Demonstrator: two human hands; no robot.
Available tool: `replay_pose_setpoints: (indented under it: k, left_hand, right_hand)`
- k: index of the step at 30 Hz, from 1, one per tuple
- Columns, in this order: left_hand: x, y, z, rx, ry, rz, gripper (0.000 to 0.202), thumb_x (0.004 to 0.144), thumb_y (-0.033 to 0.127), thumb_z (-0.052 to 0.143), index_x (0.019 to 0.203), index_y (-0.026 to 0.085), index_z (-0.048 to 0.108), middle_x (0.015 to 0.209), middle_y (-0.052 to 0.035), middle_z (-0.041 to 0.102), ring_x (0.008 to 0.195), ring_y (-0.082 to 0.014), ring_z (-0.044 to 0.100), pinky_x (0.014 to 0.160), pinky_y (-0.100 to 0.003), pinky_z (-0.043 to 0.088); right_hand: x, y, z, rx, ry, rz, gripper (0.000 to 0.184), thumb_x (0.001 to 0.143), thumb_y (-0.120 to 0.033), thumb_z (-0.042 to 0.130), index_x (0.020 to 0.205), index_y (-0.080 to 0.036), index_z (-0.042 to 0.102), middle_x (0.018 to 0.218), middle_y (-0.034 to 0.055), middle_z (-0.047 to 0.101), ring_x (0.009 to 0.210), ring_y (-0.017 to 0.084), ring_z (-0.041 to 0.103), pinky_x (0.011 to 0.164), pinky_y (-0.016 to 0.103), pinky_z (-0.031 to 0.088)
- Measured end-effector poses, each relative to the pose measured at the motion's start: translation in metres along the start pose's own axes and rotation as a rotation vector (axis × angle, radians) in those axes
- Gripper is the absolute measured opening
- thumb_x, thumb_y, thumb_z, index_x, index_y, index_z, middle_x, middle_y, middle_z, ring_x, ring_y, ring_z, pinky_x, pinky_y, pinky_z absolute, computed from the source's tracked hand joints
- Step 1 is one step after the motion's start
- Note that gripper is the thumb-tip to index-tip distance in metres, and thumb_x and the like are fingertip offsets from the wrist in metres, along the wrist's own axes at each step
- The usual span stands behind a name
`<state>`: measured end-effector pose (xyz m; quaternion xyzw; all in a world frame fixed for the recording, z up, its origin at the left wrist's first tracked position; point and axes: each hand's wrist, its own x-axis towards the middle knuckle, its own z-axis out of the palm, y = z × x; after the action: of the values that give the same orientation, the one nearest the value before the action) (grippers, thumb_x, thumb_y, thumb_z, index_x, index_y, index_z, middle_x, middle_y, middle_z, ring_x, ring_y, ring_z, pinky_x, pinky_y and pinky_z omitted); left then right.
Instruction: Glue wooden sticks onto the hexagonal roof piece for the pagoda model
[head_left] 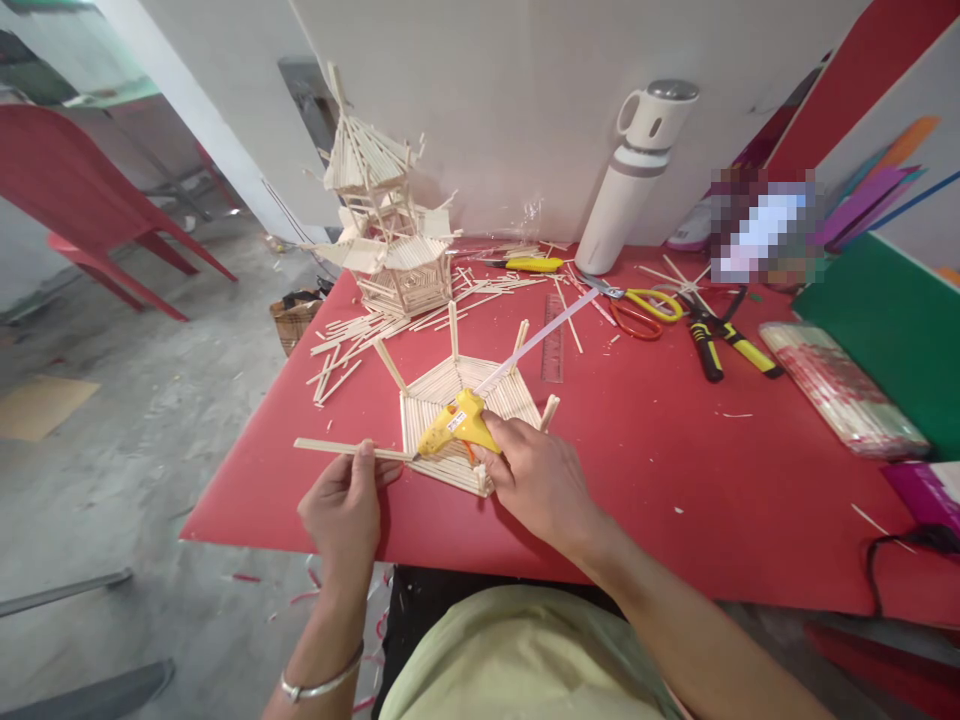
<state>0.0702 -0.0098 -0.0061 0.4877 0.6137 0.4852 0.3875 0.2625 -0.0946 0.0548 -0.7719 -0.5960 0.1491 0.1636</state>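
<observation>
My left hand (346,505) pinches a thin wooden stick (330,448) and holds it level at the table's front left edge. My right hand (534,478) grips a yellow glue gun (457,424), whose nozzle touches the stick's right end. A clear glue rod (541,338) juts out of the gun's back. Just behind the gun lies a hexagonal stick base (448,395) with upright posts at its corners, on the red table (645,470).
A tall stick tower (382,225) stands at the far left among loose sticks (352,345). Behind are a white flask (636,175), a yellow knife (529,264), scissors (637,305), pliers (716,338), a ruler (553,350), a wrapped stick bundle (840,385) and a green board (892,330). Red chair (90,190) at left.
</observation>
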Motion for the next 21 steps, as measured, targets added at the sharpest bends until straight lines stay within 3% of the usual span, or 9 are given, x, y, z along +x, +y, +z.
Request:
replay_pose_setpoints:
  k: [14,17,21]
  left_hand:
    - [0.006,0.001,-0.001,-0.115,-0.082,-0.075,0.028,0.077,0.042,0.072,0.075,0.014,0.070,0.062,0.0000,0.072,0.058,-0.0195,0.073,0.067,-0.034,0.067]
    - [0.007,0.000,-0.001,-0.112,-0.081,-0.072,0.028,0.077,0.042,0.072,0.075,0.014,0.070,0.063,-0.0005,0.072,0.058,-0.0194,0.073,0.066,-0.034,0.067]
    - [0.009,-0.004,-0.001,-0.095,-0.072,-0.056,0.028,0.078,0.042,0.071,0.076,0.014,0.070,0.064,-0.0013,0.074,0.058,-0.0204,0.073,0.065,-0.034,0.066]
  right_hand:
    - [0.003,-0.003,-0.003,-0.045,0.009,-0.025,0.039,0.097,-0.036,0.046,0.134,-0.024,0.052,0.104,0.0049,0.071,0.086,0.022,0.067,0.065,0.030,0.041]
    - [0.008,-0.003,-0.006,-0.048,0.010,-0.059,0.034,0.094,-0.044,0.052,0.119,-0.021,0.059,0.102,0.0048,0.071,0.088,0.023,0.067,0.065,0.030,0.041]
    - [0.014,-0.003,-0.005,-0.079,0.018,-0.063,0.043,0.088,-0.054,0.060,0.111,-0.018,0.058,0.096,0.0050,0.071,0.084,0.024,0.068,0.062,0.031,0.040]
